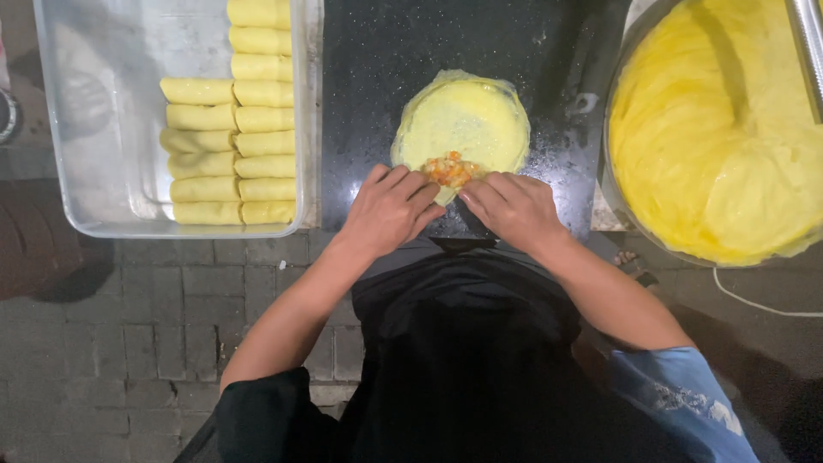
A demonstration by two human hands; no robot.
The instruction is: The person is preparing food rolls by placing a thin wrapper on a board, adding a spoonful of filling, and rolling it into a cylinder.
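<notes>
head view looks straight down on a dark speckled work surface [377, 51] where a thin, round yellow wrapper [463, 120] lies flat, with a small heap of orange and pale diced filling [451, 169] sitting on its near edge. the person's left hand [390, 210] rests palm down at the near left of the wrapper, fingers loosely curled and close together, their tips touching the wrapper's edge just beside the filling; whether they pinch the edge cannot be told. the right hand [514, 210] lies palm down on the near right, fingers partly bent and pointing toward the filling, tips meeting the wrapper's rim; it grasps nothing that can be made out. the two hands sit close together, nearly touching, with the filling between and just beyond their fingertips. to the left of the dark surface stands a clear rectangular plastic tray [103, 129] holding finished yellow rolls [231, 150] laid side by side in two columns, the right column reaching to the top edge of the frame and the left one shorter; the left part of the tray is bare. to the right sits a large round metal bowl [610, 193], nearly full of smooth yellow batter [711, 137]. grey paving stones [171, 300] show below the tray.
</notes>
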